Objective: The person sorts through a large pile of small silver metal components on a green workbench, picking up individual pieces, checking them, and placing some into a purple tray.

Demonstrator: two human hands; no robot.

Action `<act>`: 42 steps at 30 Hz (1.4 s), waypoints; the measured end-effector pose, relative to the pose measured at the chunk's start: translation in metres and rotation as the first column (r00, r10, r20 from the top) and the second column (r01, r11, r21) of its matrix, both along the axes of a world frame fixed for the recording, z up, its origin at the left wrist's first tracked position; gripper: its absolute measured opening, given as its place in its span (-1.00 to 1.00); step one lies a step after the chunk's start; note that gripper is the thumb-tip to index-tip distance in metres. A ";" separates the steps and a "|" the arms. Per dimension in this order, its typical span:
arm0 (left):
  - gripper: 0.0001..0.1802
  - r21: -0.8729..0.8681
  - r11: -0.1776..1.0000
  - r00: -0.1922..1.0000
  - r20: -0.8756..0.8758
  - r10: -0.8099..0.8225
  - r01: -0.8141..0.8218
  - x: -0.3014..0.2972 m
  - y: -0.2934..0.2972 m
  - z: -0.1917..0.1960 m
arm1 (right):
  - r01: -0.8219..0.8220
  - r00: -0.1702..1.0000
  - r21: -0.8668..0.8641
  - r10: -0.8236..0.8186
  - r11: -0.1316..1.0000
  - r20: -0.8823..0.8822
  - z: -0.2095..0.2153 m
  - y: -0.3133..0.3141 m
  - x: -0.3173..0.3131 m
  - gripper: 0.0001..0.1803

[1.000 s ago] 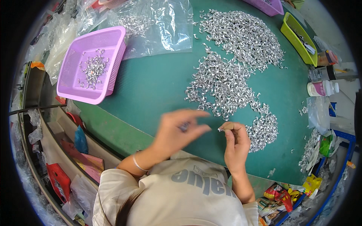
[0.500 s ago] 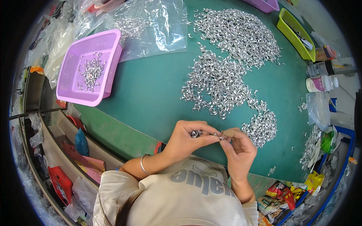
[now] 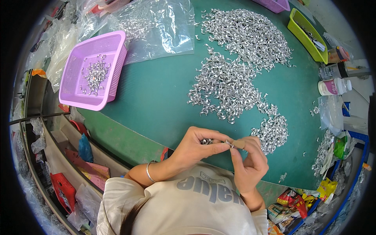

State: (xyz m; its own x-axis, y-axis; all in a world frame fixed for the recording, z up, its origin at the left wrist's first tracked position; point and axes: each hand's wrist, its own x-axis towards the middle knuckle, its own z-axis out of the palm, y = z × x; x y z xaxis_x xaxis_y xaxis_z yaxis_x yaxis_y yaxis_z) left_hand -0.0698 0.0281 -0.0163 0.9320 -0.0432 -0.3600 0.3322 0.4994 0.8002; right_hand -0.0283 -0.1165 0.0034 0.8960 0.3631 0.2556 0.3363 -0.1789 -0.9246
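My left hand (image 3: 198, 145) is closed, with several small curved silvery metal pieces (image 3: 206, 141) tucked in its curled fingers. Between its thumb and index fingertip it pinches one more metal piece (image 3: 228, 143). Fingertips of my right hand (image 3: 250, 158) meet the left ones at this piece and close on it too; a tan covering (image 3: 239, 144) wraps one right fingertip. Both hands hover over the near edge of the green table (image 3: 156, 98). Just beyond the right hand lies a small heap of the same pieces (image 3: 270, 133).
Larger heaps of metal pieces (image 3: 243, 35) spread across the far table. At left stands a pink-purple basket (image 3: 117, 74) with some pieces inside, beside clear plastic sheeting (image 3: 172, 31). A yellow-green basket (image 3: 301, 29) and a white bottle (image 3: 333, 87) stand at right.
My right hand has turned slightly, its covered fingertip shifting right and down. The left fingers have moved slightly right. Heaps and baskets look the same.
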 end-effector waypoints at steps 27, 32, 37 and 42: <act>-0.80 -0.666 0.740 0.995 0.047 -0.084 0.094 -0.009 0.018 -0.028 | 0.006 0.990 -0.473 0.061 0.881 0.127 -0.032 0.002 0.036 -0.56; -0.77 -0.522 0.848 0.995 0.071 -0.065 0.093 -0.006 0.015 -0.032 | 0.079 0.930 -0.675 0.190 0.734 0.316 -0.054 0.005 0.033 -0.72; -0.65 -0.408 0.913 0.996 -0.083 -0.019 -0.017 -0.004 0.014 -0.029 | 0.143 0.938 -0.588 0.080 0.796 0.337 -0.055 -0.012 0.037 -0.89; -0.75 -0.255 0.961 0.984 -0.169 0.061 -0.104 -0.001 0.008 -0.027 | 0.132 0.989 -0.297 -0.105 0.946 0.104 -0.044 -0.017 0.037 -0.86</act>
